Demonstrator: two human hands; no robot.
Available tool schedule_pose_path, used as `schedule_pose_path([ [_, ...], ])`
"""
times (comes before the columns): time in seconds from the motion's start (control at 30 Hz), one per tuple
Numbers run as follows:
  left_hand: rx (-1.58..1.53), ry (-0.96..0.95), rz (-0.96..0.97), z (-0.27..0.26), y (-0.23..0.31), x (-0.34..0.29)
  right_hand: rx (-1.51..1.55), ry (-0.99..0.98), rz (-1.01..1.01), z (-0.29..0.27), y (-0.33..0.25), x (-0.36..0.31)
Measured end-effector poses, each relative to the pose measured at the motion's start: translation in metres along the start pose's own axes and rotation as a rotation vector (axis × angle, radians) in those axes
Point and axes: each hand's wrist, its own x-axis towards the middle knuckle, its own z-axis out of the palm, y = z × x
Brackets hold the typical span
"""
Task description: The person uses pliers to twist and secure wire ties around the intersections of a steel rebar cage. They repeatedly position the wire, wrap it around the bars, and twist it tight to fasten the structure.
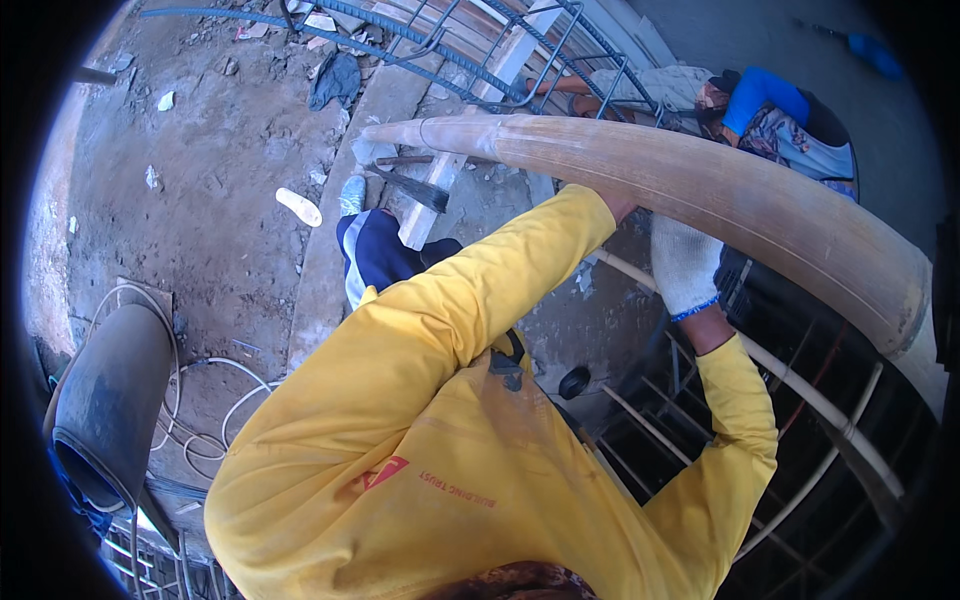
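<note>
A thick brown bamboo pole (700, 175) curves across the upper right of the head view, close in front of me. My left hand (622, 203) reaches its underside with the yellow-sleeved arm stretched out. Only the base of that hand shows; the fingers are behind the pole. Just to the right, my right hand (685, 262), in a white knit glove with a blue cuff, is closed against the same pole from below, its fingertips hidden. The pole's narrower end points left, and its wide end lies at the far right.
A steel rebar cage (480, 75) lies beyond the pole. At the upper right, a person in a blue sleeve (765, 95) is bent low. A wide dark pipe (115, 400) and white hose (225, 405) are at left. Below right are thin poles (800, 390) over a dark drop.
</note>
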Motion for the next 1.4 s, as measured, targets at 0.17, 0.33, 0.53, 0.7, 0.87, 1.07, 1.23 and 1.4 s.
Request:
schedule_pose_path([
  [0.17,0.268,0.021,-0.068,-0.017,0.009,-0.018,0.749,-0.086,0.214,0.000,0.011,0.022],
  [0.33,0.468,0.100,-0.050,-0.062,0.032,-0.036,-0.173,-0.338,0.008,-0.047,0.008,0.079],
  [0.53,0.487,-0.054,0.221,-0.091,0.062,-0.035,-0.190,-0.092,-0.181,-0.052,0.006,0.081],
  [0.7,0.396,0.047,0.075,-0.092,0.067,-0.027,-0.251,-0.237,-0.023,-0.030,0.004,0.064],
  [0.87,0.340,0.032,0.036,-0.093,0.064,-0.032,1.418,0.151,0.498,-0.002,0.001,0.054],
  [1.07,0.133,-0.075,-0.111,-0.078,0.065,-0.032,2.498,0.317,0.619,0.008,-0.002,0.040],
  [1.23,-0.073,-0.146,-0.240,-0.066,0.071,-0.037,2.721,0.136,0.308,0.010,-0.009,0.040],
  [1.4,0.189,-0.119,-0.237,-0.064,0.064,-0.034,2.614,0.209,0.472,0.017,-0.018,0.032],
])
